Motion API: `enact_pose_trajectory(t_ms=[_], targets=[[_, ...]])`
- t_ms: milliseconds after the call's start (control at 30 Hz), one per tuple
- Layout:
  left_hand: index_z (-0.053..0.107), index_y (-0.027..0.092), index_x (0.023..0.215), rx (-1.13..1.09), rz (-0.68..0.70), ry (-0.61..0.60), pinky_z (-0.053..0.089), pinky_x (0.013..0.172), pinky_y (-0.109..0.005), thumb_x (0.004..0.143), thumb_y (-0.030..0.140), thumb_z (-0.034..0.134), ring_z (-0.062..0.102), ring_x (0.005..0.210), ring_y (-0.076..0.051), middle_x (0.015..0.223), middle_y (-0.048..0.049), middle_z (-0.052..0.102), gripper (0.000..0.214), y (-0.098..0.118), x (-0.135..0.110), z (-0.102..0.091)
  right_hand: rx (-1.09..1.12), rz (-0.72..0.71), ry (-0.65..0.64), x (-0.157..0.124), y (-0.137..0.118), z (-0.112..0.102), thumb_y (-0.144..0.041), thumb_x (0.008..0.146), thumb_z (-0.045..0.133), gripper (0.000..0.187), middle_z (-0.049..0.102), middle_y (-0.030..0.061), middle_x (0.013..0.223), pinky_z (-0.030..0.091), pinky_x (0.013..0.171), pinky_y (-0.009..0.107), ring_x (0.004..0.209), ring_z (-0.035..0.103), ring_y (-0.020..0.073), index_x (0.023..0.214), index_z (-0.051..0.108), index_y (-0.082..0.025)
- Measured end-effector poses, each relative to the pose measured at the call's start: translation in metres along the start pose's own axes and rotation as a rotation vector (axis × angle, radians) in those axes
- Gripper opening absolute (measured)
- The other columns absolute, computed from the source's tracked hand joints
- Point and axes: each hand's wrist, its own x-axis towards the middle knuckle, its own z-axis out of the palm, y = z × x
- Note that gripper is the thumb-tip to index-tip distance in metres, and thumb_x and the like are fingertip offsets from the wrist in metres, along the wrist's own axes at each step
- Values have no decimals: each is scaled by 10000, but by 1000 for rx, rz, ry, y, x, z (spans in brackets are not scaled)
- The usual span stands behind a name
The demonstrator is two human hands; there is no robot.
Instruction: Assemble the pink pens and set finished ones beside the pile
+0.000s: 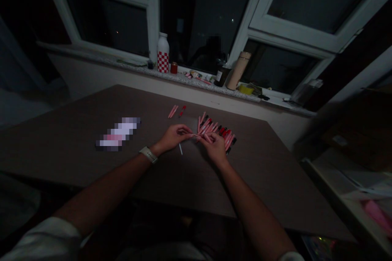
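Observation:
On the brown table (pixel 76 138) lies a pile of several pink, red and black pens (pixel 218 130). My left hand (pixel 173 136) and my right hand (pixel 216 147) meet at the pile's near left edge, both with fingers pinched on one pink pen (pixel 196 136) held between them. A thin white stick (pixel 180 149) lies on the table just below my hands. Two pink pen pieces (pixel 173 111) and a small red piece (pixel 182 111) lie apart, farther back. A pale watch is on my left wrist.
A blurred pink-and-white patch (pixel 118 133) sits left of my hands. The windowsill behind holds a white bottle with red checks (pixel 163 53), a small red jar (pixel 174 67), a dark jar (pixel 221 75) and a beige flask (pixel 239 70). A shelf stands at right (pixel 346 195).

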Motion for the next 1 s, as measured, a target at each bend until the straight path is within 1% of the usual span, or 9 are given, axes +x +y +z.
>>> enact_pose_trajectory(t_ms=[200,300,400,433,500,567,633,833,1000], targets=[[674,129,873,-139,-77,-19,502,695,-251,722,373,806,680,761,-154,836,-57,745,316,-5,1,0,-160,-104,-3,-2,3,-3,-451,715,788,274,750,60,765,526,679,305,725,685,219,759,729,-188],[670,126,893,-188,-108,-27,465,625,-219,728,367,807,654,686,-123,816,-49,747,323,-8,1,0,-226,-166,-19,-3,3,-6,-403,754,763,216,756,59,767,519,673,303,712,690,221,785,746,-190],[668,122,909,-198,-131,-55,427,557,-207,739,387,798,618,607,-105,783,-47,743,341,-10,1,1,-306,-249,-70,-5,1,-9,-340,811,701,151,770,60,819,518,684,302,743,706,226,832,761,-204],[669,121,903,-197,-124,-63,439,565,-213,733,391,801,627,616,-112,785,-51,744,346,-10,1,1,-325,-268,-89,-6,-1,-10,-326,825,682,145,773,59,835,516,685,301,751,709,226,848,763,-208],[676,122,888,-180,-84,-80,492,640,-244,720,395,811,672,703,-146,823,-67,752,348,-10,0,1,-357,-285,-113,-7,-2,-11,-327,839,670,151,772,57,830,508,669,295,732,706,222,857,764,-210],[688,125,878,-146,-39,-102,529,742,-289,717,402,813,700,811,-184,868,-82,758,344,-9,0,2,-386,-274,-113,-6,-2,-10,-366,834,688,177,763,54,791,492,636,287,690,692,216,838,762,-206],[698,128,881,-115,-11,-118,537,795,-316,727,411,804,706,850,-199,882,-87,760,340,-8,0,3,-398,-245,-105,-5,-1,-8,-416,819,709,220,755,51,767,480,625,283,673,679,211,819,757,-201],[700,127,888,-93,17,-99,538,784,-301,754,416,772,699,815,-186,854,-77,750,326,-3,-1,3,-285,-79,-84,-4,1,-2,-490,766,745,316,752,55,804,490,674,286,741,677,217,840,743,-184],[701,123,933,-106,30,-96,542,801,-307,786,410,730,697,853,-193,922,-90,752,323,-1,-2,3,-151,38,-111,-4,-4,4,-527,754,732,358,736,51,751,483,668,279,732,670,213,791,726,-171]])
